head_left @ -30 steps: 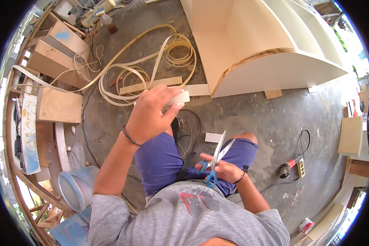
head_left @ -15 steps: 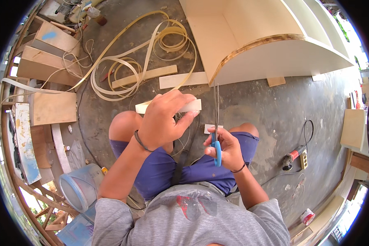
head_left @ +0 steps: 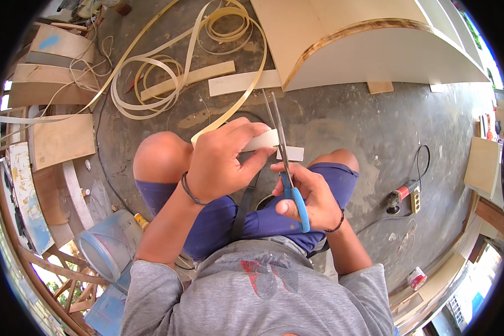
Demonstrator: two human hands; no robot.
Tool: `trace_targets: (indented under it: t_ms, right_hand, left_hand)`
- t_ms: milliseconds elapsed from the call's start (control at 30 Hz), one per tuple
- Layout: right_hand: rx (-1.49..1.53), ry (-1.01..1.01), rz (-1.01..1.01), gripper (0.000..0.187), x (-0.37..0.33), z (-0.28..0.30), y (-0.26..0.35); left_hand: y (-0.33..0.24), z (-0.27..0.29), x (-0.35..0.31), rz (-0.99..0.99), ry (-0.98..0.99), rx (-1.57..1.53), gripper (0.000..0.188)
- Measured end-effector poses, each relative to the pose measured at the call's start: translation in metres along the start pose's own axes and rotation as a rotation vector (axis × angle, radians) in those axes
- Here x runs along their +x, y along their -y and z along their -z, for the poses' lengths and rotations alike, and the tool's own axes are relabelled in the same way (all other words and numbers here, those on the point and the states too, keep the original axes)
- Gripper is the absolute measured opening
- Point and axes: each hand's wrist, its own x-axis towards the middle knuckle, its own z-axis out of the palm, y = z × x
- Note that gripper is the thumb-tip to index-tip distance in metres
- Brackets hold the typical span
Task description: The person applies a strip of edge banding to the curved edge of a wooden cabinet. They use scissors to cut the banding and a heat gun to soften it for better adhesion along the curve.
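Between the thumb and fingers of my left hand (head_left: 221, 159) is the end of a pale edge-banding strip (head_left: 261, 140). The strip runs out behind the hand and up toward loose coils (head_left: 161, 84) on the floor. My right hand (head_left: 311, 196) grips a pair of scissors (head_left: 285, 162) by its blue handles, blades pointing away from me. The blades are slightly parted, and they stand right at the strip's free end. Whether they touch the strip I cannot tell. A small white piece (head_left: 290, 153) lies on the floor behind the scissors.
A white cabinet with a curved, brown-marked edge (head_left: 347, 33) stands at the far right. Two flat strips of board (head_left: 243, 83) lie before it. A red angle grinder (head_left: 400, 193) and a power strip (head_left: 415, 200) are to the right, a bucket (head_left: 109, 246) to the left.
The scissors have tilted left, their blades parting a little and coming to the strip's end. My left hand still holds the strip. The view has shifted slightly.
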Motion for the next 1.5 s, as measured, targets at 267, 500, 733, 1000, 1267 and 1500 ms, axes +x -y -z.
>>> trace_targets:
  t_ms: [267,500,733,1000,1267,1500]
  right_hand:
    - [0.018,-0.062,-0.065,0.067,0.003,-0.008,0.007]
    - [-0.099,-0.115,-0.005,0.059,0.001,-0.013,0.009]
    - [-0.141,-0.159,0.064,0.053,0.002,-0.017,0.006]
    - [-0.161,-0.176,0.083,0.053,0.0,-0.02,0.004]
    - [-0.196,-0.196,0.09,0.053,-0.001,-0.022,0.004]
    - [-0.223,-0.14,0.057,0.053,-0.004,-0.019,0.009]
  left_hand:
    - [-0.005,0.0,0.005,0.029,-0.034,-0.05,0.028]
    - [-0.006,0.006,0.003,0.031,0.038,-0.007,0.029]
    - [-0.009,0.004,0.002,0.025,-0.017,-0.049,0.027]
    - [-0.009,0.003,-0.001,0.037,-0.029,-0.088,0.025]
    - [-0.006,0.003,-0.004,0.03,-0.024,-0.075,0.027]
    - [-0.006,0.0,-0.004,0.024,-0.027,-0.098,0.028]
